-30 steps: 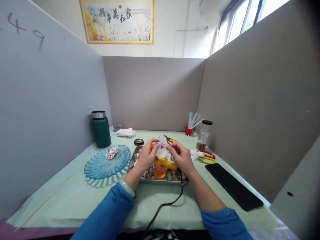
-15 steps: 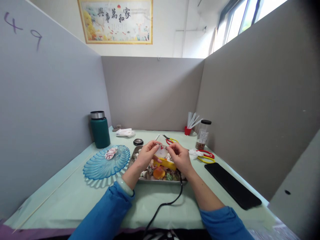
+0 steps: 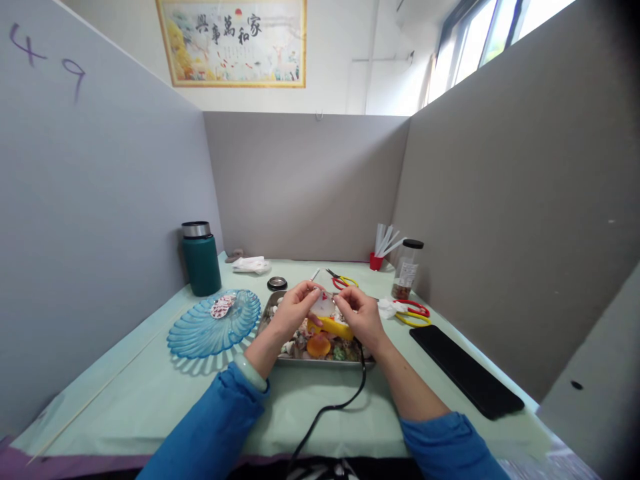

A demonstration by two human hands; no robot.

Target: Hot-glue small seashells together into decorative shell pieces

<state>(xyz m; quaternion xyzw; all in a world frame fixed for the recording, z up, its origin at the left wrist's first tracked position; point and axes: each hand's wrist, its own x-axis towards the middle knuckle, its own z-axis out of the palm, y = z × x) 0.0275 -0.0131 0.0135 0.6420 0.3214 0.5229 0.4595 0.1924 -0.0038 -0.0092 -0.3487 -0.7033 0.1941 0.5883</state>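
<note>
My left hand [image 3: 297, 305] is closed, thumb and fingertips pinching the left edge of a whitish, translucent round piece [image 3: 323, 307] with small red bits near its top. At the piece's right edge, my right hand [image 3: 361, 313] has thumb and forefinger pinched together; what is between them is too small to make out. A yellow tool with a black cord [image 3: 332, 327], perhaps a glue gun, lies below the piece, between both hands; whether either palm grips it is hidden. Underneath is a metal tray [image 3: 320, 363] of shells and pebbles, including an orange shell [image 3: 319, 345].
To the left are a blue glass plate [image 3: 200, 333] bearing a speckled disc [image 3: 223, 307] and a green bottle [image 3: 201, 263]. Scissors [image 3: 413, 313], a jar [image 3: 407, 270], a red cup of white sticks [image 3: 377, 261] and a black phone-like slab [image 3: 465, 371] are rightward. Grey partitions enclose the table.
My right fingertips have shifted very slightly at the edge of the whitish piece. Both hands stay over the tray, and everything else looks the same.
</note>
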